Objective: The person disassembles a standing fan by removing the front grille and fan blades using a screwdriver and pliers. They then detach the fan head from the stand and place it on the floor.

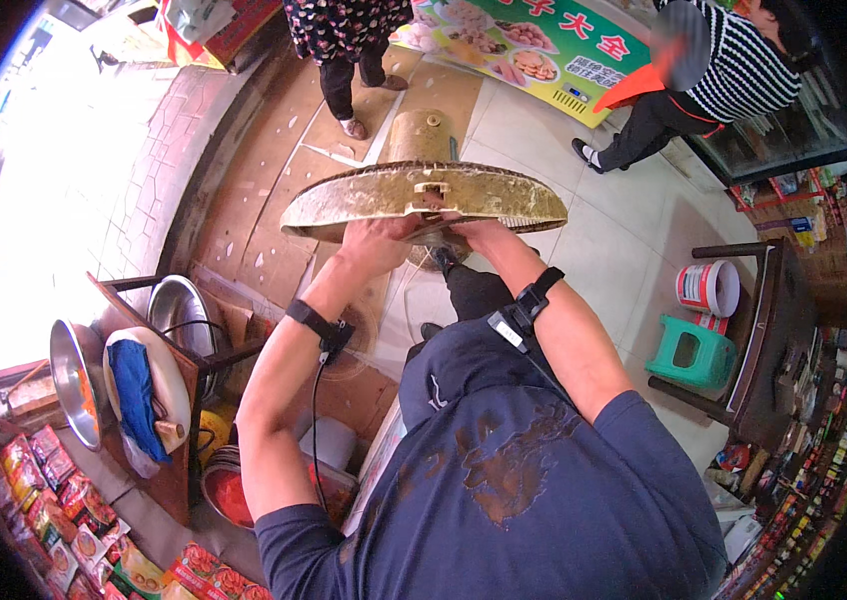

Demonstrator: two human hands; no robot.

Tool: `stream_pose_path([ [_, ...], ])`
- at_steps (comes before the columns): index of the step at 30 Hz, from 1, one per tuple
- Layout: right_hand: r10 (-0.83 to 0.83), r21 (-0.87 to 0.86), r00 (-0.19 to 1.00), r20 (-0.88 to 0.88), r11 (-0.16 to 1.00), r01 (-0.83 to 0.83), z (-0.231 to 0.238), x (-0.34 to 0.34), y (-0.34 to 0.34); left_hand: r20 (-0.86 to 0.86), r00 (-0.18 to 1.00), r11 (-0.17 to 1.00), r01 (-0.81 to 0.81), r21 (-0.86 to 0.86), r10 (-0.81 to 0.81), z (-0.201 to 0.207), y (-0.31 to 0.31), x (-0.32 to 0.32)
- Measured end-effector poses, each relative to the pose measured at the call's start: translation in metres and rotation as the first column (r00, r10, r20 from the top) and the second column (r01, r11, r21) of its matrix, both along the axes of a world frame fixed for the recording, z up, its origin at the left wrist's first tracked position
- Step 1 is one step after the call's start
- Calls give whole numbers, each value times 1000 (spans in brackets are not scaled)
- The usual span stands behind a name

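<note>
i hold a big round lid (424,196), woven and yellow-brown, out in front of me at chest height, tilted so its edge faces the camera and its small handle shows near the middle; my left hand (376,240) grips it from below on the left, fingers closed against its underside, and my right hand (476,235) does the same just beside it on the right, both touching the lid, with a black band on each wrist; past the lid a tall brown drum (422,135) stands on the floor, partly hidden by it; at my left a wooden stand (176,352) carries a steel pot (182,312), a steel bowl (74,380) and a white board with a blue cloth (136,392) draped on it, and a red basin (229,492) sits lower down near my left elbow; at my right are a green stool (692,352) and a white bucket (709,287), well apart from the lid; two people stand farther off on the tiled floor (614,230)
</note>
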State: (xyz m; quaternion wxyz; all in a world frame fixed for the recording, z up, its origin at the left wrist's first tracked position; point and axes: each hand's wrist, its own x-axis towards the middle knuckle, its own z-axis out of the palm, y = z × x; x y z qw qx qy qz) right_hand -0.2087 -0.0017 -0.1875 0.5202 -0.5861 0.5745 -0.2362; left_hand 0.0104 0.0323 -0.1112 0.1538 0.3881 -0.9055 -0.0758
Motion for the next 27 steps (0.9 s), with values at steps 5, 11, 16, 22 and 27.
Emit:
stream_pose_path([
  [5,-3,40,1000,13,999,3,-4,1,2,10,1000,994,-15,106,14,1,-3,-3],
  [11,-15,58,999,45,998,13,-9,-2,5,187,981,983,-79,164,48,-2,5,-4],
  [16,-29,71,998,54,997,25,-9,1,2,124,992,975,8,220,-36,-1,-13,4],
  [22,-64,97,997,53,994,59,-17,-7,4,74,997,994,39,-106,-31,-5,5,-4],
  [27,-136,164,988,76,979,122,-7,1,-6,225,973,985,9,174,-49,4,1,4],
])
